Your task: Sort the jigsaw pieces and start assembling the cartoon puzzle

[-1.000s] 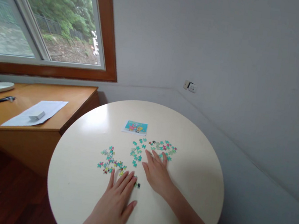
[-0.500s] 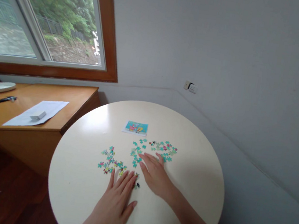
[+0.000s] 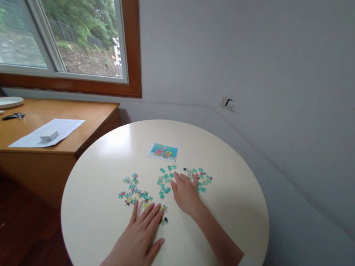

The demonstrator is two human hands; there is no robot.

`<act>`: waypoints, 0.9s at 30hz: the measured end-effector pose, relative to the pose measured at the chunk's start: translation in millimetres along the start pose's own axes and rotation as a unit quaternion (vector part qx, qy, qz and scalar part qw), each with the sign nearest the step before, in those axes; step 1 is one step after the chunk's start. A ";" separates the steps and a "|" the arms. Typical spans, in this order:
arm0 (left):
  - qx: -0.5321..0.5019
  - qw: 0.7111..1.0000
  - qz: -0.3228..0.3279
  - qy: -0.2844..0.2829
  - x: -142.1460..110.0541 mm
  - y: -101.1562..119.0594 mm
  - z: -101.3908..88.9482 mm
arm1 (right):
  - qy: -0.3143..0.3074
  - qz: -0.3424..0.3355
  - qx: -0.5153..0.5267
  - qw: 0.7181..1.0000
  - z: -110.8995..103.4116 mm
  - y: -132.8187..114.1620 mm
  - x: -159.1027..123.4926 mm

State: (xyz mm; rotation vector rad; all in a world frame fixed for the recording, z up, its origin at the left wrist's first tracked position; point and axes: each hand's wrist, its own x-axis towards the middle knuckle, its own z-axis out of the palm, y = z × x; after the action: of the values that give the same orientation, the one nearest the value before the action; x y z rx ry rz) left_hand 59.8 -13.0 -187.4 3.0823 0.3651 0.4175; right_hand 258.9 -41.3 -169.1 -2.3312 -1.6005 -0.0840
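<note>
Small jigsaw puzzle pieces (image 3: 132, 186), mostly teal with pink and yellow bits, lie in loose groups on a round white table (image 3: 97, 236). My left hand (image 3: 139, 242) rests flat with fingers spread at the near edge of the left group, and a few pieces peek out beside its fingertips. Farther right, my right hand (image 3: 187, 194) is stretched over the table between the middle teal pieces (image 3: 163, 184) and the right-hand pieces (image 3: 204, 180). Its fingers are apart and cover some pieces. Beyond them lies a picture card (image 3: 163, 152) with a pink and a yellow cartoon figure.
A wooden desk (image 3: 29, 152) stands to the left, holding a white sheet of paper (image 3: 62, 128), a small white box (image 3: 48, 135), a white plate (image 3: 1, 102) and a dark object (image 3: 13, 116). A wall with a socket (image 3: 231, 106) borders the table's right side.
My right hand shifted left toward the middle pieces, then moved up and away over the pieces farther back. My left hand stays in place. The view has turned slightly left.
</note>
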 end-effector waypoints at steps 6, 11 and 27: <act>0.002 1.000 0.004 0.003 -0.6 -0.5 1.4 | 0.023 -0.046 0.022 0.998 -7.2 -11.0 -41.6; 0.010 1.000 0.009 0.009 -1.0 -0.3 1.1 | -0.002 -0.083 0.096 0.992 -15.0 -26.8 -65.6; 0.010 1.000 -0.003 0.020 -1.5 -0.3 3.5 | 0.045 0.108 -0.127 0.985 4.9 63.1 -16.6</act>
State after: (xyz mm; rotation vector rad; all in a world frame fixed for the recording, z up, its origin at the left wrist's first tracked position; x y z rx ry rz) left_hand 59.3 -13.0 -191.2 3.0952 0.3808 0.4777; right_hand 310.2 -75.4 -191.3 -2.6351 -1.3534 -0.3588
